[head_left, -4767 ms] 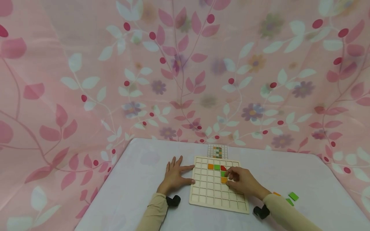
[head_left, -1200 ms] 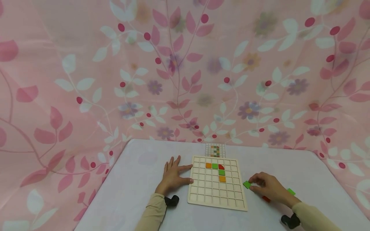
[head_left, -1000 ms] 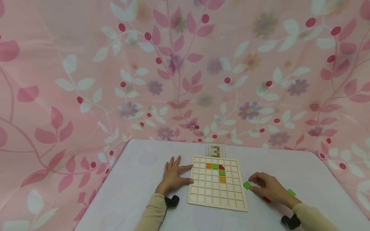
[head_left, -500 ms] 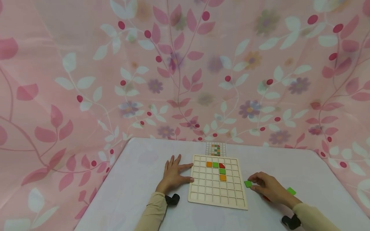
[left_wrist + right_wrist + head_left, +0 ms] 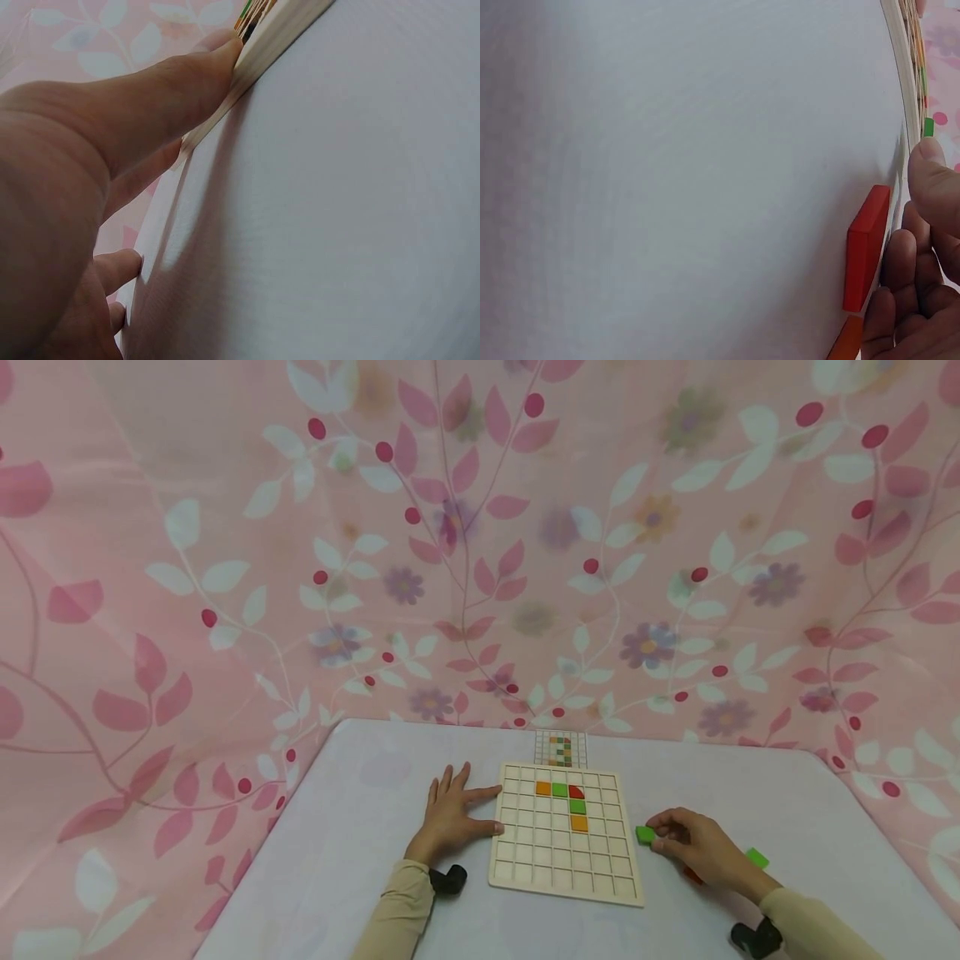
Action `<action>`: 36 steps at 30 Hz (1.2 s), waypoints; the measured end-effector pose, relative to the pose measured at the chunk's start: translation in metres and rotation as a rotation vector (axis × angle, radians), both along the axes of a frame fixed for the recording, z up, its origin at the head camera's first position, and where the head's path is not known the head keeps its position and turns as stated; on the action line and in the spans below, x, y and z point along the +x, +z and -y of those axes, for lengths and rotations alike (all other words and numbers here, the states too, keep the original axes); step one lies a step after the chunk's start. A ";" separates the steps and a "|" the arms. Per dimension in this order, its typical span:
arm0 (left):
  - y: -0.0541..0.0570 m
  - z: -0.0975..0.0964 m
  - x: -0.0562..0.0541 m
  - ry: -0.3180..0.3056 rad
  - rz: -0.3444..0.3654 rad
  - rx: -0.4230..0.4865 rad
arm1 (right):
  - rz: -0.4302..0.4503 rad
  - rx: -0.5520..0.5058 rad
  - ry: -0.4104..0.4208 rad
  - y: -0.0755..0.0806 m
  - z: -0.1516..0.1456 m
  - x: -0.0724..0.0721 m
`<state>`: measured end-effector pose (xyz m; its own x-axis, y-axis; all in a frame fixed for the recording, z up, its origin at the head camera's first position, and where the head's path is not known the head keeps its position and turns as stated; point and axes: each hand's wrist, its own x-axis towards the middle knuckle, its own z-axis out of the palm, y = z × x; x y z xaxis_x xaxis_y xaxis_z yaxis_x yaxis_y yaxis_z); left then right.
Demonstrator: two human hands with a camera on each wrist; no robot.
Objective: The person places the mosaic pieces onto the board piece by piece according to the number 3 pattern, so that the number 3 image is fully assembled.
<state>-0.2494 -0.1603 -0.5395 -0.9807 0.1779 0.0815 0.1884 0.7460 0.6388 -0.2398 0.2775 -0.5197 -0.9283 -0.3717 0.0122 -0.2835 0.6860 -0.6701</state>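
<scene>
Green, likely light, stiff and best held by its edges, a tile is pinched in the fingers of the right hand just right of the board, whose left edge is touched by the spread left hand.
</scene>
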 end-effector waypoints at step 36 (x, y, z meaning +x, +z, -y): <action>-0.003 0.000 -0.001 0.001 -0.011 -0.005 | -0.058 -0.022 0.041 0.012 0.047 -0.013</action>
<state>-0.2500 -0.1606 -0.5422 -0.9799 0.1776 0.0913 0.1948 0.7493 0.6329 -0.2529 0.2302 -0.5073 -0.9096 -0.4088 0.0744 -0.3504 0.6584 -0.6662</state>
